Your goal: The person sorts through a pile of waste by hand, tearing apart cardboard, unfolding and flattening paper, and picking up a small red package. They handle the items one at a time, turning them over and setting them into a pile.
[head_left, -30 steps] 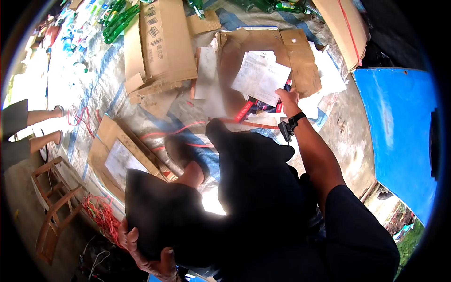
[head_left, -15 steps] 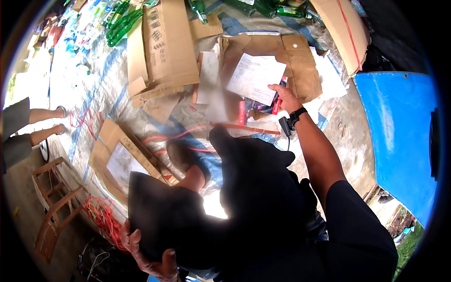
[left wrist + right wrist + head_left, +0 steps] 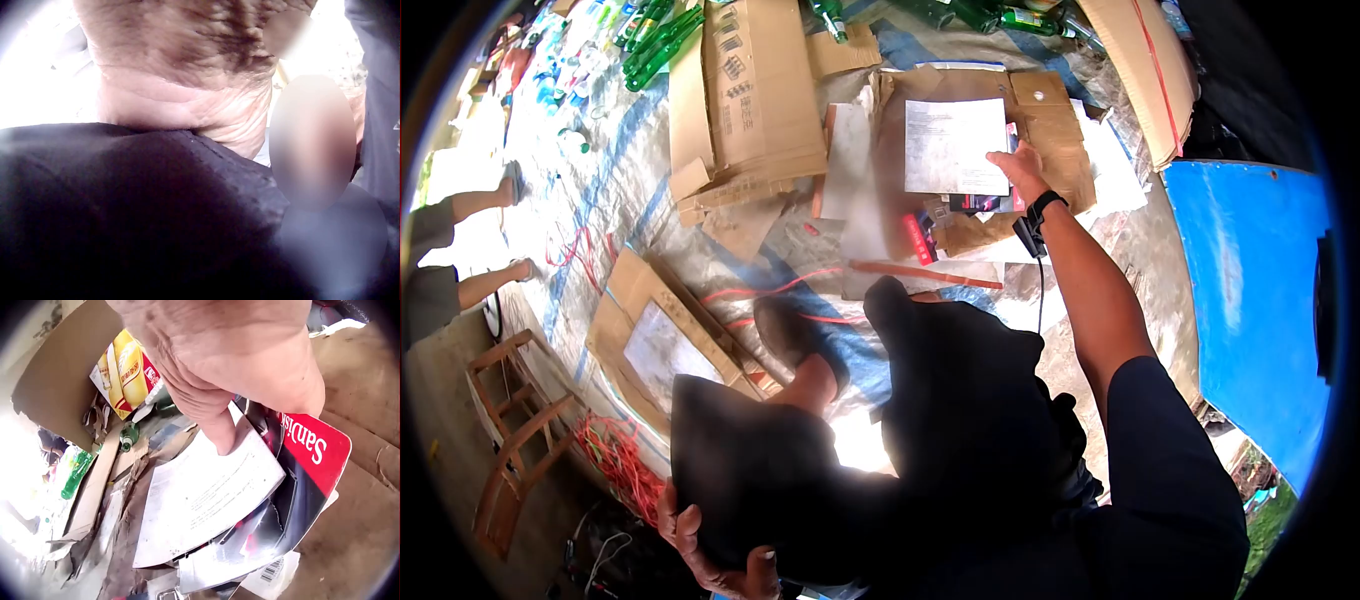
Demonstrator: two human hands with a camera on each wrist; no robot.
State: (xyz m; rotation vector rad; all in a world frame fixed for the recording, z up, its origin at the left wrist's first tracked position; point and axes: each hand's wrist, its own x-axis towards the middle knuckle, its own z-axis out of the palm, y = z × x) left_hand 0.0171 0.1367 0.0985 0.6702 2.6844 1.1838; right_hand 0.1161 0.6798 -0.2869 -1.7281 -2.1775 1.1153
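My right hand (image 3: 1027, 172) pinches a printed white sheet (image 3: 953, 145) at its right edge, over an opened-out brown cardboard piece (image 3: 1055, 105). In the right wrist view the thumb (image 3: 222, 434) presses on top of the sheet. A red and black SanDisk card (image 3: 312, 447) lies right under that sheet, gripped together with it; the other fingers are hidden. Another red packaging piece (image 3: 920, 237) lies just below in the head view. My left hand (image 3: 710, 550) rests at the knee of my dark trousers (image 3: 740, 470), fingers loosely bent and holding nothing.
Flattened cardboard (image 3: 765, 110) and green bottles (image 3: 662, 52) lie farther off on a woven sheet. At right stand a tied cardboard bundle (image 3: 1145, 80) and a blue panel (image 3: 1240, 310). Red twine (image 3: 620, 465), a wooden frame (image 3: 515, 440) and another person's legs (image 3: 485, 205) are at left.
My right hand has moved slightly away from me, turning the sheet from tilted to nearly square in the head view. My left hand stays put. The other person's legs have shifted farther away.
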